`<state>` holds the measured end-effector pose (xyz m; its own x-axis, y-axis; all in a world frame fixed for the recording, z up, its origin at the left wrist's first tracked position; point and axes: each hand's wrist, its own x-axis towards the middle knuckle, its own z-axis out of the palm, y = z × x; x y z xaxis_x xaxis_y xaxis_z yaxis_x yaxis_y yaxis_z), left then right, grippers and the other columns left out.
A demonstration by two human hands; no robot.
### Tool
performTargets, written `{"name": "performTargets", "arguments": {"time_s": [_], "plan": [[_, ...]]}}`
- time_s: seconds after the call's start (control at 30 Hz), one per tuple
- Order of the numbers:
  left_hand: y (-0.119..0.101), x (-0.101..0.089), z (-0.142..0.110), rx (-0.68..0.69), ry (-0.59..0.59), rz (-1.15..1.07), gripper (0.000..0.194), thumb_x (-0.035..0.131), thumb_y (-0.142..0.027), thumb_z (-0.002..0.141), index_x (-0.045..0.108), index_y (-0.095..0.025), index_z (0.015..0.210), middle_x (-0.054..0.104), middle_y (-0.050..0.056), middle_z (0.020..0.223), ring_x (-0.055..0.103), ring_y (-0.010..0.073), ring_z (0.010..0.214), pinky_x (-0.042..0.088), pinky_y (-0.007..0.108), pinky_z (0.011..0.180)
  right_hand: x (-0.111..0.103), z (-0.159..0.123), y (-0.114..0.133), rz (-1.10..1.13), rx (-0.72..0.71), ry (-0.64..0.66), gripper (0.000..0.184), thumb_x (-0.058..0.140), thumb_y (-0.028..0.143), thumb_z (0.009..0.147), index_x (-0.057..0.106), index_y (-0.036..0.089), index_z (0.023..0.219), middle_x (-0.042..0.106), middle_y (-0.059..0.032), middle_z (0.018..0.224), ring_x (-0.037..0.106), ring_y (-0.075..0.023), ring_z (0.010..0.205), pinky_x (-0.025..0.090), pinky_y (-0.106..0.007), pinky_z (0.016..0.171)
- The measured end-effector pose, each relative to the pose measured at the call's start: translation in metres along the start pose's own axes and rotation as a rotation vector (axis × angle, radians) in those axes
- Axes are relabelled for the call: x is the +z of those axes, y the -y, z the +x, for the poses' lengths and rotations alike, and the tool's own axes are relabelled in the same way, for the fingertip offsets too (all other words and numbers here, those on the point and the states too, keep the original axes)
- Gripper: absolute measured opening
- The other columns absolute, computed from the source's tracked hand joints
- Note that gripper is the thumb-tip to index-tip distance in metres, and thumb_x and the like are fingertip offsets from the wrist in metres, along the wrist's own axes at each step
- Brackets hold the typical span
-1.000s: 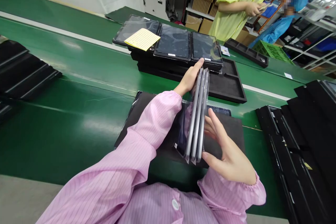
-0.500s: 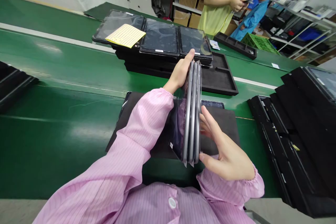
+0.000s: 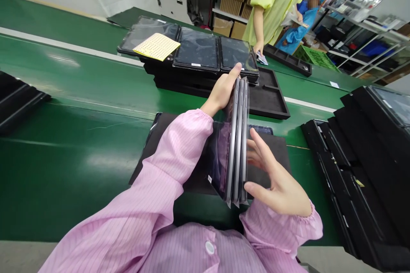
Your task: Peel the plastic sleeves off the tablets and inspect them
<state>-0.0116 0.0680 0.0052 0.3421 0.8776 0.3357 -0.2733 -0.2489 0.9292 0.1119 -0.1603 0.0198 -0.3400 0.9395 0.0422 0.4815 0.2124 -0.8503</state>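
Three tablets (image 3: 238,145) in clear plastic film stand on edge, pressed together, above a black foam sheet (image 3: 269,153). My left hand (image 3: 223,89) is closed round their far end, thumb on top. By their right side my right hand (image 3: 275,175) is open, thumb and fingers apart; the fingertips are at or very near the rightmost tablet, and I cannot tell whether they touch. Part of another tablet (image 3: 261,129) shows at the far edge of the foam sheet. A small white label sits on the left tablet's lower corner.
Wrapped tablets (image 3: 197,49) lie on stacked black trays ahead, with a yellow dotted sheet (image 3: 156,46) on top. An empty-celled black tray (image 3: 269,98) is beside them. Trays are piled at right (image 3: 361,158) and left (image 3: 19,102). Two people stand beyond the green bench (image 3: 80,158).
The tablets and my left hand have shifted very slightly; my right hand has opened a little. Across the bench, the person in yellow has lowered a hand to the small printed cards.
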Motion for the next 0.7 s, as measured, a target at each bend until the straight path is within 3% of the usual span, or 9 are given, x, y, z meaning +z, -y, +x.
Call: {"name": "performTargets", "arguments": {"time_s": [0.17,0.5,0.7], "plan": [[-0.006,0.0,-0.003,0.009,0.032,0.007,0.062,0.039,-0.065,0.098,0.056,-0.02,0.059,0.042,-0.005,0.045,0.039,0.0093,0.039,0.031,0.029,0.047,0.007,0.009,0.003,0.005,0.055,-0.098,0.083,0.058,0.042,0.097,0.011,0.029,0.163,0.046,-0.0157,0.155,0.063,-0.0305,0.125,0.05,-0.053,0.11],[-0.011,0.003,-0.008,0.054,0.127,-0.037,0.057,0.039,-0.057,0.1,0.059,-0.021,0.061,0.045,-0.003,0.047,0.041,0.0115,0.042,0.031,0.029,0.047,0.003,0.007,0.003,-0.088,-0.069,-0.055,0.08,0.061,0.035,0.095,0.017,0.031,0.162,0.051,-0.0125,0.151,0.063,-0.0305,0.124,0.054,-0.05,0.106],[-0.025,0.006,-0.017,0.103,0.164,-0.04,0.064,0.036,-0.064,0.099,0.059,-0.021,0.058,0.046,-0.002,0.047,0.043,0.0111,0.043,0.033,0.028,0.046,0.004,0.006,0.004,-0.082,-0.154,-0.031,0.086,0.063,0.028,0.095,0.01,0.033,0.163,0.046,-0.0104,0.156,0.051,-0.0286,0.14,0.047,-0.048,0.115]]}}
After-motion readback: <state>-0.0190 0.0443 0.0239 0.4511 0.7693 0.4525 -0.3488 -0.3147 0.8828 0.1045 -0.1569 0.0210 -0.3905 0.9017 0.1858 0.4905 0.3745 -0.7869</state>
